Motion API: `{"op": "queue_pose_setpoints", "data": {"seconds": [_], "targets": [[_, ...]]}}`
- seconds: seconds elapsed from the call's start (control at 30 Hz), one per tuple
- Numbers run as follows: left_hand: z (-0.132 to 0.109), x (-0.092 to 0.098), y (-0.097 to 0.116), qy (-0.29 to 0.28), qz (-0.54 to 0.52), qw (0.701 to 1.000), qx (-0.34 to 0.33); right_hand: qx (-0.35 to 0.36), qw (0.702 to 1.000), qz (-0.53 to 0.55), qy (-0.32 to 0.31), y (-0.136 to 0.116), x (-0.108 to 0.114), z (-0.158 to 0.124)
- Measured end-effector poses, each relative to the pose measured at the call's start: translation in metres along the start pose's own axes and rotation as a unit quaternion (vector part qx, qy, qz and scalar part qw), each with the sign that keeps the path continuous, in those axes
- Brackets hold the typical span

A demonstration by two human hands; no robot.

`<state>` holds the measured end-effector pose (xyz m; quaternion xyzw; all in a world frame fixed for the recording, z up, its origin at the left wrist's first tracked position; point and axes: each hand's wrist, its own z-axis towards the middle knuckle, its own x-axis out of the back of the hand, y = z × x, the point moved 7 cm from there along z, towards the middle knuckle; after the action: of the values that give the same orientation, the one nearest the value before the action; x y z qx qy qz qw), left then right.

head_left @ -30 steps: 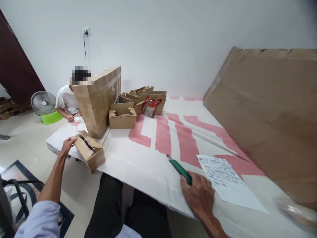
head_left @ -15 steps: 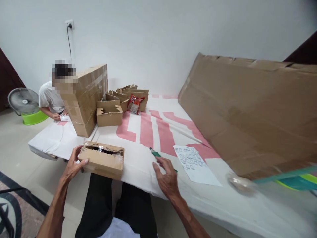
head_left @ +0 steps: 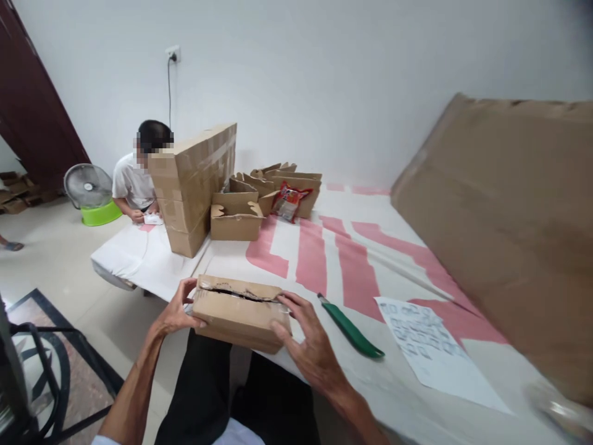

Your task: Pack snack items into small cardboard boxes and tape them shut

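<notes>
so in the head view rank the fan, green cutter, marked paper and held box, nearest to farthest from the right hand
1. Held box: touching the right hand, on its left.
2. Green cutter: just right of that hand.
3. Marked paper: farther right, past the cutter.
4. Fan: far left, in the background.

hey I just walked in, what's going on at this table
Someone's left hand and right hand hold opposite ends of a cardboard box, which has a gap along its top. A green cutter lies on the cloth-covered table to the right, near a marked sheet of paper. Another person, beyond a tall cardboard stack, handles something white.
</notes>
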<state>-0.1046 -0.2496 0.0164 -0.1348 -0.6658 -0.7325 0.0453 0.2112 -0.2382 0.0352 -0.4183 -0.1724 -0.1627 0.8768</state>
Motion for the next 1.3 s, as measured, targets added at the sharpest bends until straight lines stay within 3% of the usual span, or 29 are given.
{"op": "queue_pose_setpoints", "data": {"seconds": [0.13,0.23,0.37,0.5,0.7,0.8,0.93,1.03,1.1,1.2,1.3], "targets": [[0.000,-0.017,-0.006,-0.057,-0.022,0.998,0.003,-0.071,0.996,0.047,-0.022,0.026,0.013,-0.001],[-0.001,-0.035,0.009,-0.077,0.007,0.997,-0.019,-0.147,0.987,0.060,0.013,0.052,0.027,-0.002],[0.004,-0.054,0.042,-0.020,0.056,0.996,-0.059,-0.265,0.957,0.084,0.084,0.101,0.045,-0.009],[0.012,-0.070,0.061,0.022,0.041,0.997,-0.069,-0.333,0.926,0.145,0.107,0.132,0.049,-0.020],[0.018,-0.087,0.076,-0.012,-0.003,0.995,-0.095,-0.377,0.885,0.233,0.141,0.140,0.047,-0.033],[0.019,-0.092,0.075,-0.032,0.007,0.994,-0.106,-0.374,0.884,0.236,0.150,0.140,0.047,-0.034],[0.018,-0.090,0.075,-0.018,0.056,0.990,-0.125,-0.369,0.890,0.233,0.136,0.141,0.045,-0.031],[0.016,-0.081,0.084,0.009,0.091,0.985,-0.144,-0.342,0.912,0.188,0.124,0.129,0.053,-0.020],[0.014,-0.071,0.096,0.035,0.131,0.977,-0.165,-0.290,0.938,0.125,0.140,0.103,0.067,-0.004],[0.011,-0.061,0.113,0.073,0.211,0.956,-0.188,-0.133,0.975,0.007,0.177,0.028,0.091,0.025],[0.010,-0.063,0.121,0.096,0.268,0.940,-0.186,0.083,0.983,-0.076,0.142,-0.061,0.087,0.048]]}}
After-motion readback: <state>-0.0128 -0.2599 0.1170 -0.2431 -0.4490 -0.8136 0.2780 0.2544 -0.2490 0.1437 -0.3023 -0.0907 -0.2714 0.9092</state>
